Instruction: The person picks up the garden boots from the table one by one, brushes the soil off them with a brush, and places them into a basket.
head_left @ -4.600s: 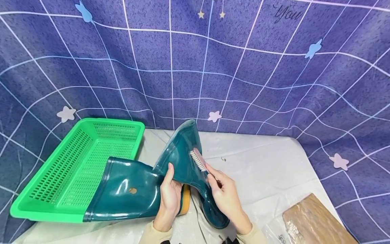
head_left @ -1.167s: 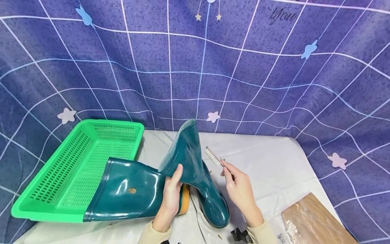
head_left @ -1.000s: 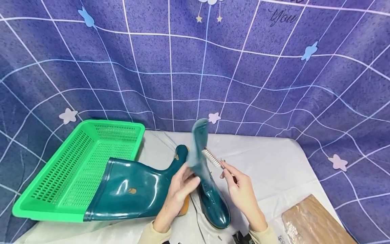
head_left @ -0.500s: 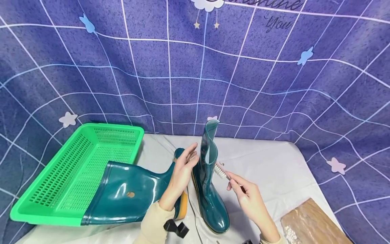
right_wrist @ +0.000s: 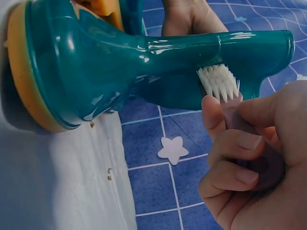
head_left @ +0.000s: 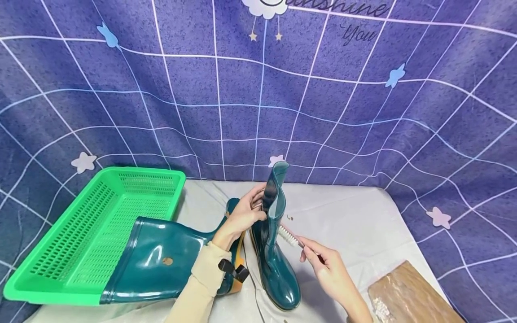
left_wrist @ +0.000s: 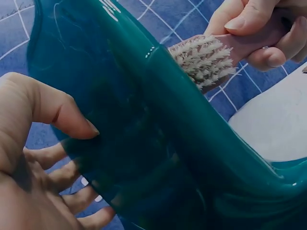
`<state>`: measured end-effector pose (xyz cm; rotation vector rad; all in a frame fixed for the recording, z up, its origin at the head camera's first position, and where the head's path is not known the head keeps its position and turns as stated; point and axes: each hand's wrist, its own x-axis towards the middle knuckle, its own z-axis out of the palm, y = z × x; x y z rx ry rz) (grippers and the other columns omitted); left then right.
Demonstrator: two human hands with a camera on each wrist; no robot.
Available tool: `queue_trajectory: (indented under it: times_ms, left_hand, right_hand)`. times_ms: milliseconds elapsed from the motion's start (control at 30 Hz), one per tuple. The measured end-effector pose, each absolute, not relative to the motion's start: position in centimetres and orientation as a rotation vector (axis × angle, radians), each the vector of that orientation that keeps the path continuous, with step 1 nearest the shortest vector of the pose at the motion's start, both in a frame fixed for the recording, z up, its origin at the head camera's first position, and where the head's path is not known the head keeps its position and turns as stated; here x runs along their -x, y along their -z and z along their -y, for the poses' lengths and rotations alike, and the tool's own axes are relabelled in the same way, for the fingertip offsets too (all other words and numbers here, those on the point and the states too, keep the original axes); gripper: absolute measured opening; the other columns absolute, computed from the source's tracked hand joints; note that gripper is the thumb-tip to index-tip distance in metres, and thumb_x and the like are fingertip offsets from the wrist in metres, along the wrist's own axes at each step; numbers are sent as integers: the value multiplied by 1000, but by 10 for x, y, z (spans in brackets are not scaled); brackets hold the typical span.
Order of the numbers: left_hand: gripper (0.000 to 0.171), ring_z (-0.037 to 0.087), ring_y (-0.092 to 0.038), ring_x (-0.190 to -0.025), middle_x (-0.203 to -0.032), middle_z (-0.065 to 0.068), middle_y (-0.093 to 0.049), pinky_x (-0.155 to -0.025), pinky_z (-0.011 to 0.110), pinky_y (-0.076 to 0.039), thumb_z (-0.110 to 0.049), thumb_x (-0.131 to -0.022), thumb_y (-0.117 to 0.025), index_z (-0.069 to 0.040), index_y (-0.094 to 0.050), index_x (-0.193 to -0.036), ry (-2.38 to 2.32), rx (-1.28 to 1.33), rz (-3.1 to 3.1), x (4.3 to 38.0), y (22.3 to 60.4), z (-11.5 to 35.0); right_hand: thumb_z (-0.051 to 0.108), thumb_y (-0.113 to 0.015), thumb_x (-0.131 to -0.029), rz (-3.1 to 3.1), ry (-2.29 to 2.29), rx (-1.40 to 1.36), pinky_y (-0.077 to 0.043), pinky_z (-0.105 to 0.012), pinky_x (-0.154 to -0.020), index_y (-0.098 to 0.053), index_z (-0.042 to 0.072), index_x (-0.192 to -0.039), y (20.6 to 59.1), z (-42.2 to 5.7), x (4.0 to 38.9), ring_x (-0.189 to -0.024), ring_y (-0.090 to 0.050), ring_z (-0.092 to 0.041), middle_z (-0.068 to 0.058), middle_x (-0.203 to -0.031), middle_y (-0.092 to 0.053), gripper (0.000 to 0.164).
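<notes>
A glossy dark-green rain boot (head_left: 280, 278) stands upright on the covered table, its shaft partly folded in and its toe toward me. My left hand (head_left: 241, 218) holds the shaft from the left; in the left wrist view its thumb lies on the rubber and its fingers reach behind the edge. With my right hand (head_left: 329, 268) I grip the handle of a pinkish brush (right_wrist: 235, 117). Its white bristles (right_wrist: 219, 82) touch the opposite side of the shaft. A second green boot (head_left: 161, 258) lies on its side to the left, bearing a tan spot, partly behind my left forearm.
A green perforated basket (head_left: 52, 295) stands at the left, and the lying boot's top overlaps its near rim. At the right front is a brown plastic-wrapped package (head_left: 416, 294). Small brown bits (head_left: 290, 217) lie on the white table cover (head_left: 343, 211). A purple curtain hangs behind.
The boot has gone from tilted left to upright, its opening turning right. My left hand released it, moved up and holds the shaft's left side again. The brush has come against the shaft.
</notes>
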<state>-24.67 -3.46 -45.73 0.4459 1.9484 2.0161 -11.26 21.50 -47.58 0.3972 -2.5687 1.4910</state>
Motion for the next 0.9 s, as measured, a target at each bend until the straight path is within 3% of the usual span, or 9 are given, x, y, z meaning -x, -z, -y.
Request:
queue_trajectory:
  times_ms: [100,300,433,633,900]
  left_hand:
    - [95,39,-33,-159,-173,20,-30,-130,54,-31,8,-81,-57,-8,-25,-169,-1991,-439,-2010,245,457,36]
    - [83,41,-54,-140,-149,24,-54,-119,56,-46,8,-80,-62,-4,-43,-160,-1967,-455,-2170,242,449,36]
    - [72,40,-58,-136,-144,21,-60,-115,54,-51,2,-86,-73,-4,-51,-154,-1949,-414,-2244,240,449,36]
    - [52,35,-69,-123,-131,15,-68,-101,45,-61,-11,-91,-84,-10,-63,-139,-1971,-352,-2285,239,451,35]
    - [49,21,-76,-96,-118,14,-77,-83,31,-62,-10,-88,-88,-9,-67,-133,-1966,-419,-2406,239,454,33]
  right_hand:
    - [16,-59,-110,2581,-1513,-376,-42,-23,-61,-73,18,-136,478,-216,111,-64,-43,0,6,-86,-71,30]
    - [15,-58,-110,2572,-1544,-308,-41,-23,-55,-74,15,-135,483,-219,107,-59,-42,0,7,-85,-70,30]
    - [17,-58,-111,2574,-1591,-215,-40,-24,-50,-74,15,-134,485,-221,103,-55,-41,0,5,-85,-71,29]
    - [15,-58,-110,2528,-1642,-149,-39,-25,-46,-75,15,-134,490,-225,98,-53,-41,-1,2,-84,-71,29]
    - [14,-59,-109,2495,-1669,-101,-38,-25,-44,-75,13,-131,498,-228,94,-51,-39,1,-1,-82,-71,27]
